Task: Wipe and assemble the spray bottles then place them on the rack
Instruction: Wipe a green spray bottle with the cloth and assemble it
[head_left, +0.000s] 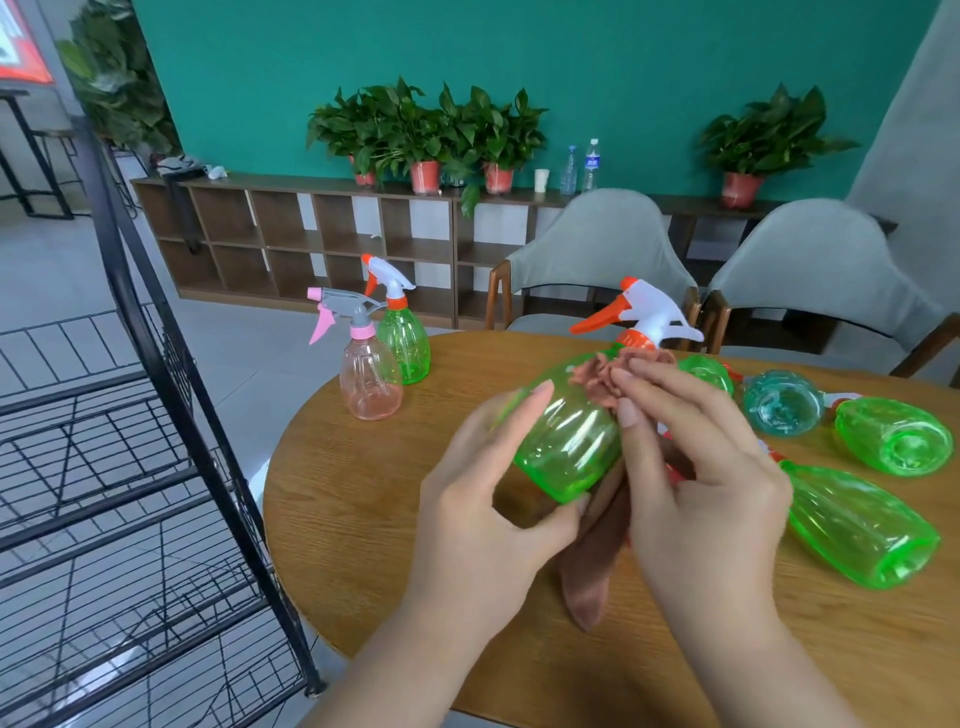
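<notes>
A green spray bottle (566, 441) with a white and orange trigger head (641, 312) is tilted above the round wooden table (363, 493). My left hand (483, 499) grips its base end. My right hand (691, 467) presses a brown cloth (597, 379) against the bottle's shoulder; the cloth's tail (589, 566) hangs under my hands. Two assembled bottles stand at the table's far left edge: a pink one (370, 382) and a green one (404, 343). Loose bottle bodies lie at the right: two green (857, 525) (896, 434), a teal one (782, 402) and another green (706, 371) behind my fingers.
A black wire rack (119, 467) with several shelves stands left of the table. Two grey chairs (597, 260) (831, 275) sit behind the table. A low wooden shelf unit (311, 234) with potted plants and water bottles lines the teal wall.
</notes>
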